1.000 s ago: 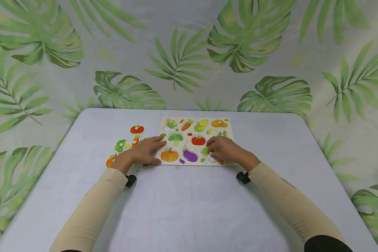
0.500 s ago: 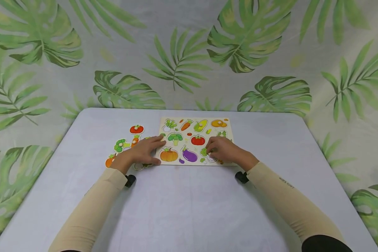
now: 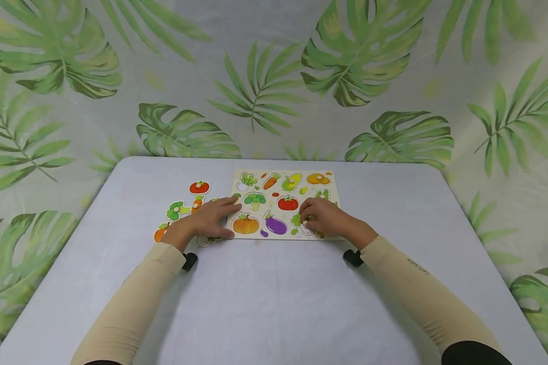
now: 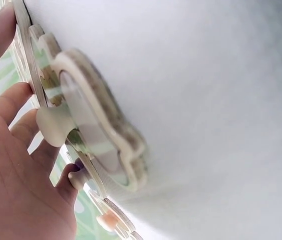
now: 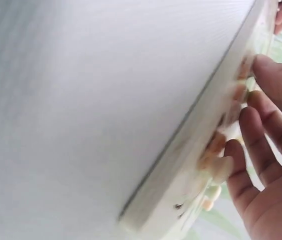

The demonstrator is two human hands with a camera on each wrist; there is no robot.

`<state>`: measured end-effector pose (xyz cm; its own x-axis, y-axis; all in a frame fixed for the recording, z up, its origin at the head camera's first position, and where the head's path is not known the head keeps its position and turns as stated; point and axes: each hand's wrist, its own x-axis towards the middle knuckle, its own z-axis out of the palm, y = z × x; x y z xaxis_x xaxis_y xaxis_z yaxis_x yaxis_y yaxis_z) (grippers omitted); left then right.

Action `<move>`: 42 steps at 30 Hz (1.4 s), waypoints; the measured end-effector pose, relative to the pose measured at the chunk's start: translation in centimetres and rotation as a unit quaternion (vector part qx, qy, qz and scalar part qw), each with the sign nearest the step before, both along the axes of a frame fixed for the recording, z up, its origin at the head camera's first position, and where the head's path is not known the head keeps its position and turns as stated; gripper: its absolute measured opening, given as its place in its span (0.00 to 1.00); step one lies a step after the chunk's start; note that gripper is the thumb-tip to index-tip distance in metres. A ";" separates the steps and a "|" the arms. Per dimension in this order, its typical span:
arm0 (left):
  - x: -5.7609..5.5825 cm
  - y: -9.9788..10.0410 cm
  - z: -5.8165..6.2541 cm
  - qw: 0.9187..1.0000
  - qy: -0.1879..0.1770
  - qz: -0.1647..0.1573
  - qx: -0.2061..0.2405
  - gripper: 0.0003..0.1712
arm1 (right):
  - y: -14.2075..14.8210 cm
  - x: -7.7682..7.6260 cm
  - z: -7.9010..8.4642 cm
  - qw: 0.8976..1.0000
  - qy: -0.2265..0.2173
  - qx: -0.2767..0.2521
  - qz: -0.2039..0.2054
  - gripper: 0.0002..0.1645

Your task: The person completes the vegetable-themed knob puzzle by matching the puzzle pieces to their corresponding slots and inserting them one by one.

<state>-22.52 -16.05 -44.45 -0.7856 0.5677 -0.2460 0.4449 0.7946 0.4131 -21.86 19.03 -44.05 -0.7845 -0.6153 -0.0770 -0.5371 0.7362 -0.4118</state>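
Note:
A cream vegetable puzzle board (image 3: 285,233) lies flat on the table. My left hand (image 3: 210,219) rests at its left edge, fingers extended and spread, fingertips and thumb touching the board. Over the lower right of the board, my right hand (image 3: 324,215) pinches the small pale knob of a green-and-white vegetable puzzle piece (image 3: 296,220); the hand covers much of that piece. In the right wrist view, the thumb and forefinger come together low at the board, while a knob (image 5: 221,169) of another piece stands near the little finger.
Left of the board lie loose knobbed pieces: a tomato (image 3: 199,187), a broccoli (image 3: 177,210), a carrot (image 3: 197,204) and a pumpkin (image 3: 161,232). A white-and-green piece (image 4: 93,120) lies close under the left hand. A leaf-print cloth (image 3: 274,76) hangs behind the table.

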 end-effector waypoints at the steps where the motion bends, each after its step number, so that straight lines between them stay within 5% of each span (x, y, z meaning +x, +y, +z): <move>1: 0.0 0.0 0.0 1.000 -0.002 0.001 0.000 0.46 | 0.1 0.0 0.1 1.000 0.001 0.002 0.006 0.09; 7: 0.1 0.4 -0.1 1.000 -0.005 -0.003 -0.002 0.47 | 1.9 0.7 0.9 1.000 -0.004 -0.008 -0.023 0.21; 15: 0.1 0.3 -0.1 1.000 -0.006 0.000 -0.010 0.47 | 5.4 1.1 1.8 0.996 0.011 -0.023 -0.080 0.24; 42: 0.0 0.0 0.0 1.000 0.003 -0.010 -0.011 0.47 | 8.1 1.2 1.1 0.995 -0.042 0.008 -0.088 0.41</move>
<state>-22.48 -16.04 -44.41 -0.7757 0.5775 -0.2545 0.4626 0.7947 0.3931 -20.62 27.14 -42.95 -0.8708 -0.4665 -0.1553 -0.3629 0.8230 -0.4370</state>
